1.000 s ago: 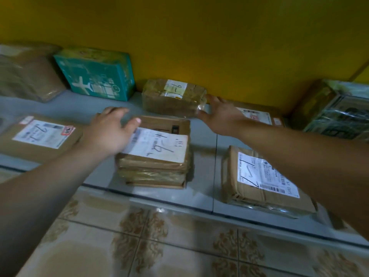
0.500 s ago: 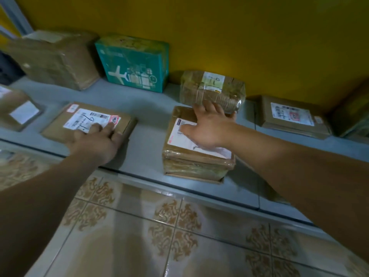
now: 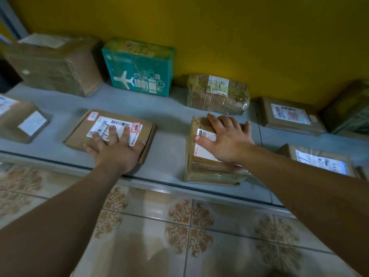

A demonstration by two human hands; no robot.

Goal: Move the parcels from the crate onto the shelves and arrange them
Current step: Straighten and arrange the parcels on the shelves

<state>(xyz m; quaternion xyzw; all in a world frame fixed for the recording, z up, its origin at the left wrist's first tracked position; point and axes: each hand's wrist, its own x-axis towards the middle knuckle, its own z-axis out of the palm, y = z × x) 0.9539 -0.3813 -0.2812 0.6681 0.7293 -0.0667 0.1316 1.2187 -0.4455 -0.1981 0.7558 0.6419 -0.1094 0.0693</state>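
On a grey shelf [image 3: 169, 154] against a yellow wall, the left hand [image 3: 117, 150] pressed flat, fingers spread and released, on a flat brown parcel [image 3: 79, 134] near the front edge. The right hand [image 3: 227, 140], likewise flat, lay on a taped parcel [image 3: 207, 170] sitting right at the front edge. Bare shelf separated the two parcels. The flat parcel's label bore a barcode and a red-bordered stamp, its characters unreadable. Behind stood a teal box [image 3: 139, 70] printed with a white aeroplane and luggage, and a wrapped parcel [image 3: 217, 96] hand-marked "9". The right hand hid most of the taped parcel's label. A parcel at far left [image 3: 20, 120] was cut off.
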